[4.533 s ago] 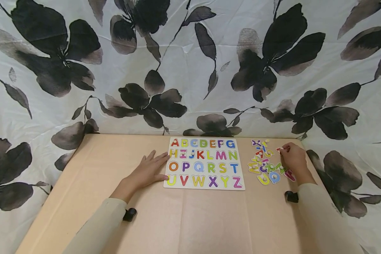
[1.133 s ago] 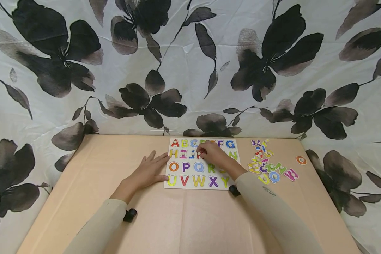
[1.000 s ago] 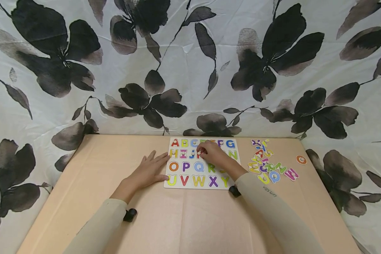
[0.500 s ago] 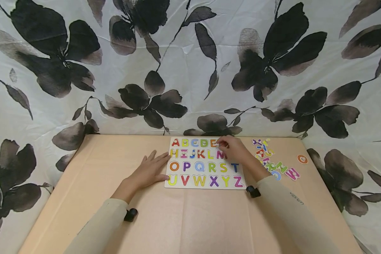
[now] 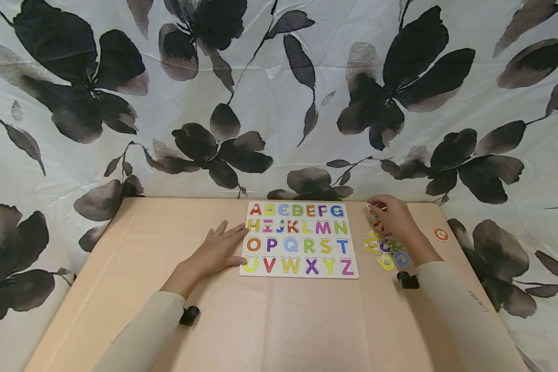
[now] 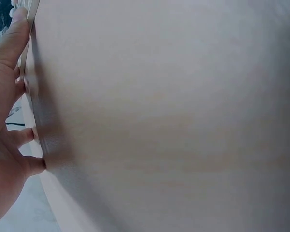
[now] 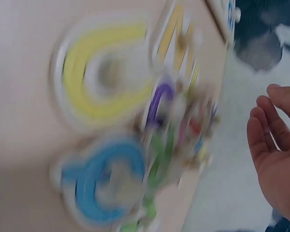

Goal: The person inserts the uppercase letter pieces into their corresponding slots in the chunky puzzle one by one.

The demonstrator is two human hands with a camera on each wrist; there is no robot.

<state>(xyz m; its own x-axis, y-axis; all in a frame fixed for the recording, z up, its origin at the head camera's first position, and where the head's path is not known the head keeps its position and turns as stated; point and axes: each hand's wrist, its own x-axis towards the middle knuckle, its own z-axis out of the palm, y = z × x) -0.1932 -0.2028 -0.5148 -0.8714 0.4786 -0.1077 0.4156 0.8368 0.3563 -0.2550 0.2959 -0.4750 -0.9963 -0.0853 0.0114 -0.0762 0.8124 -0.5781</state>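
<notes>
The right hand (image 5: pixel 392 217) has left the board (image 5: pixel 299 238) and now hovers over the loose letters (image 5: pixel 385 248), fingers loosely open, holding nothing I can see; the left hand (image 5: pixel 216 250) stays flat against the board's edge

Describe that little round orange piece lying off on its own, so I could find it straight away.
Start at the tan table and go to its far right edge, past the alphabet board and the heap of loose letters under the right hand. There lies the orange O, flat and alone. Unlike the heaped letters, it touches nothing and is a plain ring with a pale centre.
</notes>
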